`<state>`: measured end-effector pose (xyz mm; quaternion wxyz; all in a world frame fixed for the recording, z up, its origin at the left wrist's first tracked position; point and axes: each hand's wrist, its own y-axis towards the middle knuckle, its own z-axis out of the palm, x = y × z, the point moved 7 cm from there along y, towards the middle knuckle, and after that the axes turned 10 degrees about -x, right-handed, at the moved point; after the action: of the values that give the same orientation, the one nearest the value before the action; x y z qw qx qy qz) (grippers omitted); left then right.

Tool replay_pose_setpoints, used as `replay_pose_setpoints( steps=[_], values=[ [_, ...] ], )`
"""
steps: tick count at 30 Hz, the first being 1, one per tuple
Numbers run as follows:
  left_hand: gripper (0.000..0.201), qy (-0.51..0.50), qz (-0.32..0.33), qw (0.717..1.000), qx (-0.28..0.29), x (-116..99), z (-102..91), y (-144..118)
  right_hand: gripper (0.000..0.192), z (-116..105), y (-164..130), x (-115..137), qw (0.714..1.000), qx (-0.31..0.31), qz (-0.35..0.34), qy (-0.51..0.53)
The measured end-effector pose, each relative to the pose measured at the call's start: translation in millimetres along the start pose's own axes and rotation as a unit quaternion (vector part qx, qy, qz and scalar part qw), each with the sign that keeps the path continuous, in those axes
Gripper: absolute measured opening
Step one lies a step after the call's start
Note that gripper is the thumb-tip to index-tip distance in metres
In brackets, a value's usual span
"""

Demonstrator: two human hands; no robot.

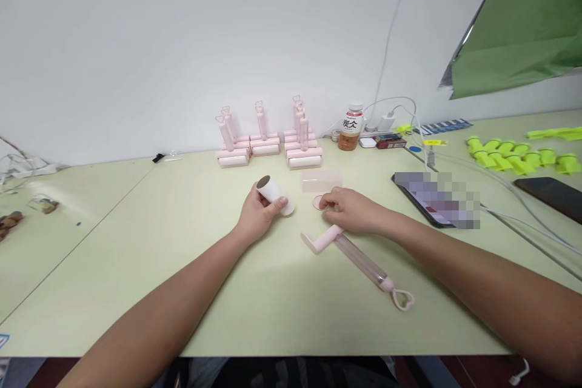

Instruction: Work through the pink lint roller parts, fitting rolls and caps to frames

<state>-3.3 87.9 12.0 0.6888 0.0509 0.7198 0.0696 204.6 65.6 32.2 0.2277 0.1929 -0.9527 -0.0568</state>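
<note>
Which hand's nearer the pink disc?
Right. The right hand is at the right edge of the disc, contact unclear; the left hand is farther off to its left, holding the white roll.

A white-capped bottle (350,127) stands near the wall (182,42), with neon-yellow pieces (516,163) lying farther right.

The white roll (273,193) is tilted in the left hand (255,217), with its dark round end up and toward the left. A little round pink piece (317,202) is at the fingertips of the right hand (352,211). The pink handle (362,258) lies slanted below that hand, with a see-through stick and a heart loop. The see-through pink cover (321,181) sits just behind the round piece.
</note>
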Motion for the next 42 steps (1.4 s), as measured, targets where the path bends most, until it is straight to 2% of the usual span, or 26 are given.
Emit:
replay_pose_setpoints(
  steps=[5,7,11,14,18,23,28,30,32,35,37,42],
  values=[
    [0.054,-0.048,-0.047,0.998,-0.001,-2.3,4.7,-4.9,0.029,-0.6,-0.9,-8.3,0.998,0.047,0.024,-0.024],
    [0.055,-0.065,-0.069,0.996,-0.001,-2.9,5.7,-6.8,0.034,-2.2,-0.6,-11.2,0.997,0.044,0.046,-0.046],
    [0.055,-0.091,-0.087,0.992,0.017,-4.5,9.7,-10.4,0.034,-10.5,0.0,0.2,0.998,-0.038,0.038,-0.041],
    [0.055,-0.13,-0.098,0.986,0.044,-5.5,15.7,-14.5,0.042,-11.8,-4.2,15.1,0.993,-0.081,0.03,0.085],
    [0.053,-0.169,-0.106,0.977,0.076,-9.5,22.9,-20.2,0.038,-3.7,-9.5,32.2,0.962,-0.044,0.021,0.267],
    [0.054,-0.188,-0.12,0.971,0.09,-14.7,26.4,-24.9,0.036,-0.1,-8.8,40.3,0.916,-0.019,0.02,0.4],
    [0.055,-0.186,-0.128,0.971,0.074,-14.8,28.2,-26.7,0.038,0.9,-6.7,37.9,0.898,-0.037,0.055,0.434],
    [0.055,-0.183,-0.121,0.974,0.059,-13.5,28.3,-26.3,0.044,2.8,-6.3,34.4,0.892,-0.038,0.094,0.441],
    [0.055,-0.184,-0.116,0.975,0.044,-12.0,28.2,-25.9,0.046,5.3,-6.4,29.4,0.871,-0.037,0.15,0.466],
    [0.055,-0.186,-0.113,0.975,0.035,-11.0,28.8,-26.1,0.032,10.2,-7.3,21.9,0.818,-0.028,0.241,0.522],
    [0.055,-0.187,-0.109,0.976,0.036,-11.9,29.5,-26.4,0.021,12.0,-7.2,19.6,0.793,-0.021,0.275,0.544],
    [0.054,-0.196,-0.106,0.973,0.052,-15.2,33.9,-26.8,0.011,14.1,-3.2,19.3,0.776,-0.012,0.279,0.565]
  ],
)
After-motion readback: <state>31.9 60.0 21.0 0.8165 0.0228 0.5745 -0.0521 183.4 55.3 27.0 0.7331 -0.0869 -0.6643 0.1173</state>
